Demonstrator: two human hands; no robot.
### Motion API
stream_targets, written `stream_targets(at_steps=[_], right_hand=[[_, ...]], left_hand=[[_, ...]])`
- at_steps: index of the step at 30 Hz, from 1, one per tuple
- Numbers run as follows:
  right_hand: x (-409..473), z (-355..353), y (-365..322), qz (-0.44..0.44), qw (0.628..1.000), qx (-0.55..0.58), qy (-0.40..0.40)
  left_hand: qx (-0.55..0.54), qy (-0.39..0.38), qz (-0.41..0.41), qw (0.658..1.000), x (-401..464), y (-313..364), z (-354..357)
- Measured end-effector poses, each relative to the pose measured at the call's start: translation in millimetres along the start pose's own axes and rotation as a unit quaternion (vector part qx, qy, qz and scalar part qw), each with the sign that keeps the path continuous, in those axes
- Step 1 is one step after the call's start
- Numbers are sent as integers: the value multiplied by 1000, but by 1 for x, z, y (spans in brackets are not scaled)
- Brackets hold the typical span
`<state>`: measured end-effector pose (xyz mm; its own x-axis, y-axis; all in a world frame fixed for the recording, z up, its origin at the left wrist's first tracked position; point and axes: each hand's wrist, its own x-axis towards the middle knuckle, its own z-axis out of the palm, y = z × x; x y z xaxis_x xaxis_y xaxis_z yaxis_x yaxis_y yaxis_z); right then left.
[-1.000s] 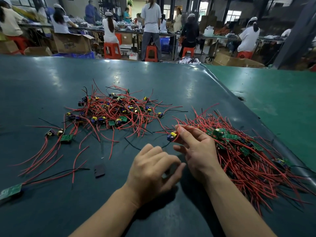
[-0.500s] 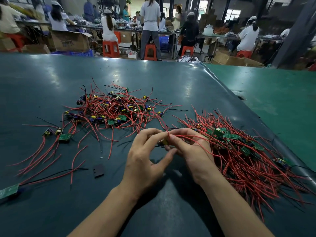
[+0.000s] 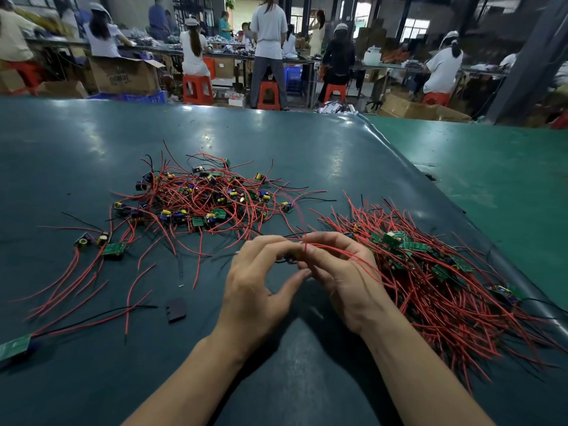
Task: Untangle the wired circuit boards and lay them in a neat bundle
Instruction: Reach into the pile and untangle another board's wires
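Note:
A tangled heap of small green circuit boards with red wires [image 3: 212, 201] lies on the dark green table [image 3: 92, 155] ahead and left. A combed bundle of boards and red wires [image 3: 430, 272] lies to the right. Between them, my left hand [image 3: 261, 287] and my right hand [image 3: 341, 272] meet fingertip to fingertip. Together they pinch one small wired board [image 3: 290, 257], mostly hidden by the fingers. Its red wires [image 3: 344, 252] run over my right hand toward the bundle.
Loose wired boards [image 3: 113, 250] lie at the left, one [image 3: 13, 347] at the near left edge. A small black piece [image 3: 175, 309] lies near my left hand. A lighter green table [image 3: 491, 179] adjoins on the right. People work at benches behind.
My left hand came up off the table and joined my right hand on the small board. The board's red wires now trail over my right hand.

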<state>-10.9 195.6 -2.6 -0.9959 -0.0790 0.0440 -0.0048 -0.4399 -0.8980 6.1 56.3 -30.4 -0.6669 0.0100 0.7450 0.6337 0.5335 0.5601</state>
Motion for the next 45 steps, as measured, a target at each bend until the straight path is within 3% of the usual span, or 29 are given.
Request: stream_targets(at_steps=[5, 9, 15, 19, 23, 25, 29, 34, 37, 39, 42, 45], right_hand=[[-2, 0, -2, -17, 999, -29, -3], [-2, 0, 1, -57, 991, -117, 15], [-2, 5, 5, -57, 995, -79, 33], [0, 4, 3, -100, 989, -63, 86], [0, 6, 5, -125, 986, -43, 98], [-2, 8, 7, -128, 986, -33, 98], [-6, 11, 13, -165, 980, -86, 72], [-8, 11, 19, -199, 961, -192, 4], [-7, 5, 21, -247, 893, -366, -80], [-5, 4, 20, -228, 884, -398, -84], [-3, 4, 14, -98, 955, -276, -33], [-2, 2, 12, -68, 973, -218, -42]], left_hand=[[36, 26, 5, 999, 0, -2, -2], [24, 11, -22, 999, 0, -2, -1], [26, 133, -21, 991, 4, -4, -5], [36, 179, -87, 979, 7, -3, -6], [-35, 218, -247, 944, 10, -7, -8], [-124, 178, -325, 921, 12, -7, -7], [-225, 39, -297, 927, 7, 0, 1], [-375, 43, -365, 851, 11, -5, 1], [-467, 81, -396, 787, 17, -6, -3], [-429, 93, -398, 806, 19, -7, -6], [-382, 43, -360, 850, 15, -3, -6], [-347, -52, -305, 886, 7, 5, -4]])
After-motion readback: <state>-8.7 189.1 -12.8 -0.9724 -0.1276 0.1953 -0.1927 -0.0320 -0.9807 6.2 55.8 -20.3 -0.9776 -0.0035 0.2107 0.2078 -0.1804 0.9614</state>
